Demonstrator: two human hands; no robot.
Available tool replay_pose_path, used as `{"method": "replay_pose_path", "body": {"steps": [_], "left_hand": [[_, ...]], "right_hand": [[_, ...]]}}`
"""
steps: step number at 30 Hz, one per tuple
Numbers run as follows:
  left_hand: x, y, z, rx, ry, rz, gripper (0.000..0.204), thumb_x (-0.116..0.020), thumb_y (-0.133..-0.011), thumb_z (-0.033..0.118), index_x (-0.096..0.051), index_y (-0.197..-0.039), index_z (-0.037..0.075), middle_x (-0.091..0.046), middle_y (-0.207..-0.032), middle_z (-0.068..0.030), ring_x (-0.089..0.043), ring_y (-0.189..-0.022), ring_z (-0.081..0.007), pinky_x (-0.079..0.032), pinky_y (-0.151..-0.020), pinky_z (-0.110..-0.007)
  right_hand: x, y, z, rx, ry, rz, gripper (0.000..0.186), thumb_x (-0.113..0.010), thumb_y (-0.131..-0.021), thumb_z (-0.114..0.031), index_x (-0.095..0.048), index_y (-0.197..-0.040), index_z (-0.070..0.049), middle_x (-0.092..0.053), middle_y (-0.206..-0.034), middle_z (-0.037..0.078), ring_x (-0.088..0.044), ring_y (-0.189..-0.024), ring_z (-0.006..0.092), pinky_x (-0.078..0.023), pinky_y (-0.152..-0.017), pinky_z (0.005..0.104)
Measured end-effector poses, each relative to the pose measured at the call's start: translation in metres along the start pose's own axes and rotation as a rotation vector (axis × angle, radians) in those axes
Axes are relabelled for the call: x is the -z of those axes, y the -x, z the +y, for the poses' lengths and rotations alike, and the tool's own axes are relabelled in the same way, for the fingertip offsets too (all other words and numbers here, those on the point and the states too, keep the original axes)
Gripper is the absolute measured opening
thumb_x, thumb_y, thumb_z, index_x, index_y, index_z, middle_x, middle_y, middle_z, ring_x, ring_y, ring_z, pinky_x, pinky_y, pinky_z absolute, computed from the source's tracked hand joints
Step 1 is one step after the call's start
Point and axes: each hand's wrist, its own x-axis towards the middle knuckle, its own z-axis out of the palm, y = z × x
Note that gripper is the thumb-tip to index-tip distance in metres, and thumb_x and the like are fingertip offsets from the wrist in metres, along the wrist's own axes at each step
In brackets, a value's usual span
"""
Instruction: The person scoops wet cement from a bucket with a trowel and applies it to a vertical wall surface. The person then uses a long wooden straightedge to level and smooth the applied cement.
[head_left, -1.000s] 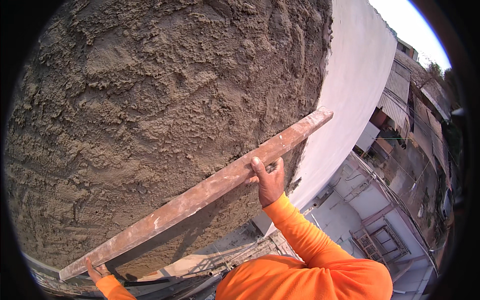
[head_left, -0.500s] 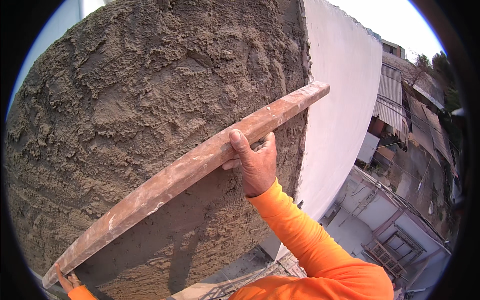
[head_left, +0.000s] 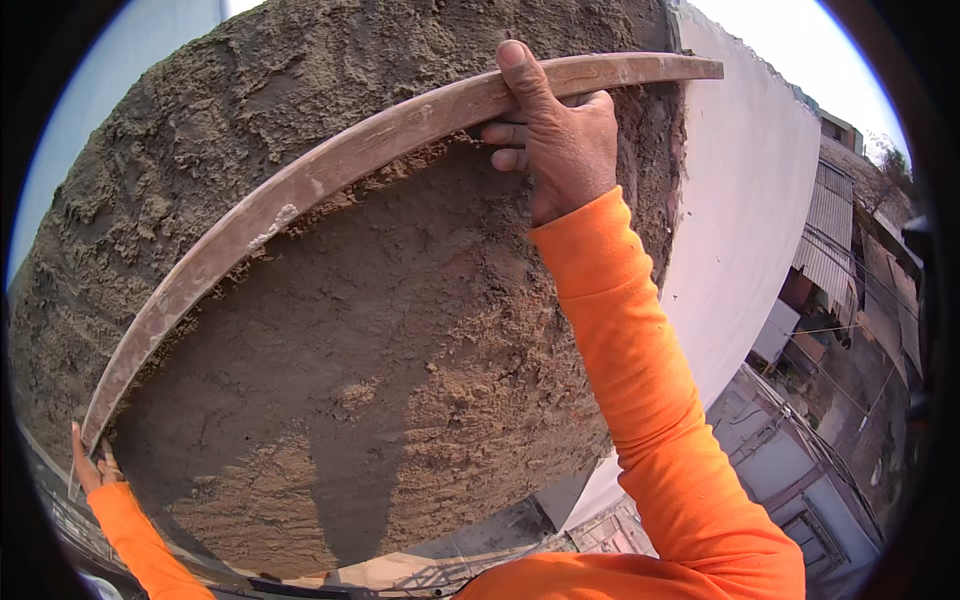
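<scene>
A long reddish-brown plastering straightedge [head_left: 345, 155] lies across a wall of wet grey-brown mortar [head_left: 400, 300], bowed by the lens. My right hand [head_left: 565, 130] grips it toward its right end, thumb over the face and fingers underneath. At the far lower left, my left hand [head_left: 97, 465] holds the other end, small in view. Loose mortar crumbs cling along the bar's lower edge. Below the bar the mortar looks flatter; above it the surface is rough and lumpy. The bar's right tip reaches past the mortar edge.
A smooth white wall [head_left: 745, 190] adjoins the mortar at the right. Far below stand corrugated roofs [head_left: 828, 240] and a pale building [head_left: 775, 450]. Under the mortar's lower edge runs a pale ledge [head_left: 400, 572]. My shadow falls on the lower mortar.
Both hands have moved up with the straightedge, the right hand farther up and to the right. More flattened mortar shows beneath the bar, and crumbs have gathered along its lower edge.
</scene>
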Motion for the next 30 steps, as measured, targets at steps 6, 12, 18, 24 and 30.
{"method": "replay_pose_path", "body": {"steps": [6, 12, 18, 24, 30], "left_hand": [[-0.005, 0.043, 0.010, 0.083, 0.227, -0.032, 0.048, -0.081, -0.083, 0.011, -0.057, -0.125, 0.007, -0.056, -0.127, -0.0093, -0.057, -0.117, -0.0291, -0.053, -0.097, -0.058], [-0.021, 0.062, 0.035, 0.109, 0.197, -0.072, 0.051, -0.079, -0.086, 0.013, -0.053, -0.129, 0.004, -0.052, -0.133, -0.0132, -0.059, -0.116, -0.0320, -0.058, -0.095, -0.050], [-0.050, 0.032, 0.064, -0.005, 0.177, -0.103, 0.048, -0.076, -0.090, 0.019, -0.053, -0.129, 0.005, -0.053, -0.132, -0.0138, -0.059, -0.117, -0.0301, -0.060, -0.096, -0.050], [-0.086, -0.001, 0.101, -0.131, 0.157, -0.117, 0.044, -0.074, -0.092, 0.022, -0.055, -0.126, 0.004, -0.059, -0.122, -0.0149, -0.063, -0.110, -0.0304, -0.063, -0.091, -0.049], [-0.101, 0.012, 0.125, -0.241, 0.099, -0.186, 0.050, -0.069, -0.094, 0.025, -0.051, -0.130, -0.004, -0.052, -0.129, -0.0203, -0.064, -0.112, -0.0320, -0.067, -0.082, -0.042]], "right_hand": [[0.048, -0.026, 0.036, -0.019, 0.134, -0.077, 0.036, -0.067, -0.097, -0.025, -0.062, -0.130, -0.012, -0.060, -0.107, 0.000, -0.060, -0.087, 0.0077, -0.047, -0.069, 0.0205], [0.072, -0.050, 0.066, -0.052, 0.204, -0.062, 0.046, -0.060, -0.099, -0.013, -0.053, -0.145, -0.015, -0.052, -0.124, 0.002, -0.057, -0.106, 0.0127, -0.048, -0.087, 0.0259], [0.054, -0.059, 0.058, -0.026, 0.112, -0.029, 0.037, -0.062, -0.102, -0.030, -0.064, -0.138, -0.020, -0.060, -0.108, 0.001, -0.059, -0.093, 0.0100, -0.048, -0.077, 0.0246], [0.051, -0.084, 0.057, 0.103, 0.240, -0.149, 0.046, -0.052, -0.105, -0.014, -0.048, -0.151, -0.021, -0.053, -0.128, 0.004, -0.057, -0.109, 0.0147, -0.048, -0.089, 0.0264], [0.060, -0.117, 0.051, 0.098, 0.332, -0.188, 0.048, -0.046, -0.108, -0.020, -0.037, -0.154, -0.011, -0.045, -0.146, 0.007, -0.054, -0.127, 0.0215, -0.047, -0.099, 0.0306]]}}
